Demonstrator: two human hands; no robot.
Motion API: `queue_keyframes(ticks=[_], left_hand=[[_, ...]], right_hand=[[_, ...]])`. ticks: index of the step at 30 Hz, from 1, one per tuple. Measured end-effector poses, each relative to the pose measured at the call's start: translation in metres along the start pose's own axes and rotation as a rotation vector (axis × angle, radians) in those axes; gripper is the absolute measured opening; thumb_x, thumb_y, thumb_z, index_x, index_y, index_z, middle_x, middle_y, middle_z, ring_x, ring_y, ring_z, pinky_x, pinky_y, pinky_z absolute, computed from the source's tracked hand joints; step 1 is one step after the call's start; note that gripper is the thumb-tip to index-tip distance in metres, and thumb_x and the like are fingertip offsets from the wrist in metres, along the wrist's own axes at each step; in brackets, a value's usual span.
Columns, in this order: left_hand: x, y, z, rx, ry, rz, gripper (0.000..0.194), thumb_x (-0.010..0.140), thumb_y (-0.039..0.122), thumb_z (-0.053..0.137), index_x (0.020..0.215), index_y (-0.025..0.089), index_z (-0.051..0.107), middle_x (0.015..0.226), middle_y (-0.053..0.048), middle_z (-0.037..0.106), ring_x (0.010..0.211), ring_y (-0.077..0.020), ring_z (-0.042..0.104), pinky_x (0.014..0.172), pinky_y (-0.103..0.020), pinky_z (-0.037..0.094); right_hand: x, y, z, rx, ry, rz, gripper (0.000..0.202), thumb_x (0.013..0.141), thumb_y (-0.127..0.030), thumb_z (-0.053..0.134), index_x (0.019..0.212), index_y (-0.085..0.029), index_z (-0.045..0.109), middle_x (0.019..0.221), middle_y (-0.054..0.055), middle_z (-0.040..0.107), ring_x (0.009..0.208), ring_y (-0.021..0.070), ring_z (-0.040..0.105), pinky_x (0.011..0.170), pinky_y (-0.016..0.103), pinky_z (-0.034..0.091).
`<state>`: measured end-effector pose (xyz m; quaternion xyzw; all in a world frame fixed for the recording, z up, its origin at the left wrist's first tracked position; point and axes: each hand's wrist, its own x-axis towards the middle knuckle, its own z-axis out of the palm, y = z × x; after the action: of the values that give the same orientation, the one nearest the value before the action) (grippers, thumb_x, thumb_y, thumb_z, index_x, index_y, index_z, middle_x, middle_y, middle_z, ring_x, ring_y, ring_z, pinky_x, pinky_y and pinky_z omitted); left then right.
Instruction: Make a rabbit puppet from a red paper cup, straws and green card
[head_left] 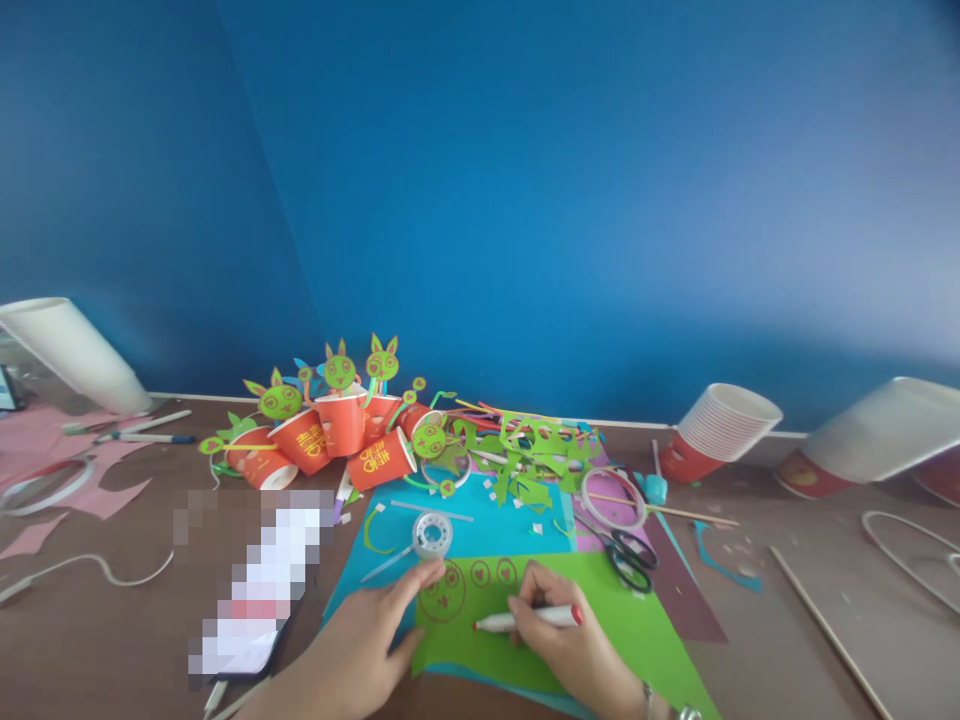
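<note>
My right hand (581, 655) grips a white marker with a red end (551, 616), its tip at or just over a sheet of green paper (622, 600). Drawn in red on this sheet are a round face (442, 598) and two small circles with hearts (493, 573). My left hand (367, 630) lies with fingers apart at the sheet's left edge, a fingertip beside the drawn face. Under the green sheet spreads blue paper (495, 525). A roll of clear tape (432, 536) sits just beyond my left hand.
Red paper cups with green animal faces (341, 410) crowd the back left. Green paper scraps (532, 450) pile up behind the blue paper. Black-handled scissors (630, 562) lie right of the drawings. A phone (262, 600) lies left; stacked cups (720, 430) and a stick (825, 630) are right.
</note>
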<state>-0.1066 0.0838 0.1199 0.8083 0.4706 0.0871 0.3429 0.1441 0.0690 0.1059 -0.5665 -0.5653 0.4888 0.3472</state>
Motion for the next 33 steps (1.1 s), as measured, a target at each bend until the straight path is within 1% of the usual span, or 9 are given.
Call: queue_keyframes(ticks=[9,16,23,30,33], left_hand=[[-0.0008,-0.0021,0.0006,-0.007,0.017,0.010,0.064,0.084,0.015,0.050,0.142,0.034,0.031,0.141,0.001,0.052,0.127,-0.0208,0.051,0.105,-0.035,0.043],[0.0005,-0.0036,0.0026,-0.005,0.014,0.008,0.065,0.084,0.015,0.050,0.142,0.035,0.030,0.142,0.002,0.051,0.128,-0.0198,0.051,0.106,-0.035,0.042],[0.0001,-0.0029,0.0018,-0.002,0.009,-0.002,0.065,0.083,0.013,0.051,0.142,0.035,0.033,0.141,0.001,0.052,0.127,-0.0202,0.052,0.106,-0.035,0.043],[0.0003,-0.0017,0.0013,-0.021,0.022,0.008,0.064,0.084,0.015,0.051,0.142,0.034,0.033,0.140,0.000,0.054,0.125,-0.0209,0.053,0.105,-0.035,0.044],[0.0002,0.0002,0.0002,-0.030,0.024,0.004,0.063,0.083,0.014,0.051,0.141,0.033,0.036,0.138,0.000,0.055,0.124,-0.0215,0.054,0.105,-0.036,0.044]], right_hand=[[0.0045,0.0101,0.0017,0.005,0.051,-0.023,0.025,0.081,-0.029,0.058,0.062,-0.022,0.042,0.054,-0.003,0.057,0.047,0.0108,0.041,0.046,0.023,0.032],[0.0043,0.0072,0.0021,-0.003,0.079,-0.020,0.025,0.082,-0.032,0.055,0.063,-0.022,0.041,0.053,-0.003,0.053,0.049,0.0113,0.039,0.046,0.023,0.032],[0.0051,0.0073,0.0027,-0.011,0.124,-0.019,0.026,0.082,-0.033,0.056,0.063,-0.022,0.042,0.053,-0.004,0.052,0.049,0.0112,0.040,0.046,0.022,0.031],[0.0044,0.0062,0.0013,-0.016,0.108,-0.045,0.025,0.081,-0.030,0.055,0.062,-0.022,0.041,0.053,-0.005,0.048,0.049,0.0108,0.038,0.046,0.022,0.031],[0.0042,0.0051,0.0003,-0.017,0.114,-0.053,0.025,0.080,-0.029,0.055,0.061,-0.023,0.040,0.051,-0.005,0.046,0.048,0.0108,0.038,0.045,0.023,0.032]])
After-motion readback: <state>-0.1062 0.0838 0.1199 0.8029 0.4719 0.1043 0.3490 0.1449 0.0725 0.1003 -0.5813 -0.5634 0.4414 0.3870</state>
